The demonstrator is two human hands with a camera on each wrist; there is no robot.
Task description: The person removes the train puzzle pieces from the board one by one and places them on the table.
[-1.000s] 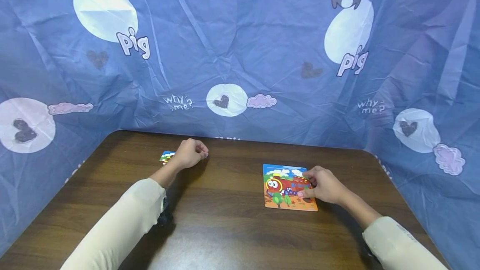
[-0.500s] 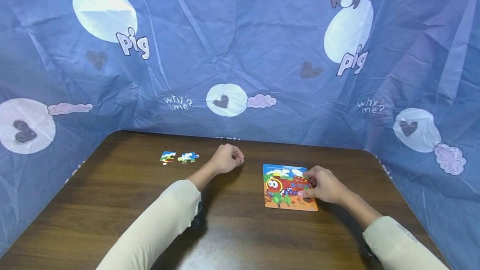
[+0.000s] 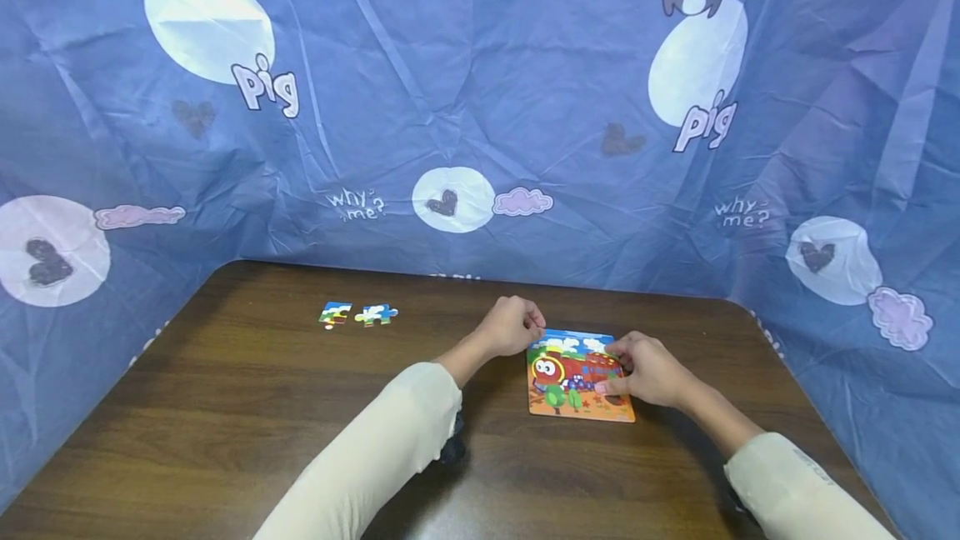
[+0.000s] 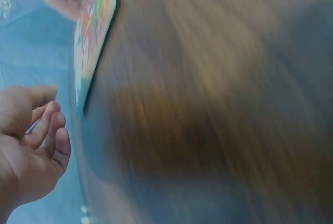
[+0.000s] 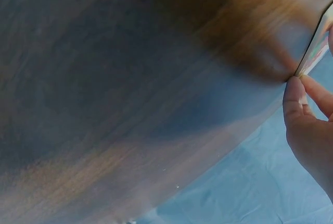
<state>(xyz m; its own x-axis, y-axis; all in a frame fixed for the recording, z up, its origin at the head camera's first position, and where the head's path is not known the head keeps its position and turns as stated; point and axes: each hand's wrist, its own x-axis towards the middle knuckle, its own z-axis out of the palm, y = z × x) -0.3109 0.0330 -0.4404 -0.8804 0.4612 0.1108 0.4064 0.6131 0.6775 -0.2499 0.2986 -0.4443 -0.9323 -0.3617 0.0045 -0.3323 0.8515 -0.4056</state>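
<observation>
A square jigsaw puzzle (image 3: 573,373) with a red cartoon train lies on the table, right of centre in the head view. My right hand (image 3: 651,369) holds its right side, thumb and a finger on the picture. In the right wrist view, that hand's fingertips (image 5: 295,89) meet the puzzle's edge. At the puzzle's far left corner is my left hand (image 3: 512,326), its fingers loosely curled. In the left wrist view, the left hand (image 4: 39,140) has nothing visible between its fingers. Two loose puzzle pieces, one with a straight edge (image 3: 335,313) and one with knobs (image 3: 377,315), lie farther left.
The brown wooden table (image 3: 315,407) has rounded far corners. A blue cloth (image 3: 480,107) printed with pigs, hearts and clouds hangs behind it and along both sides.
My left hand has moved right, from beside the loose pieces to the puzzle's far left corner, uncovering the knobbed piece. My right hand and the puzzle have stayed in place.
</observation>
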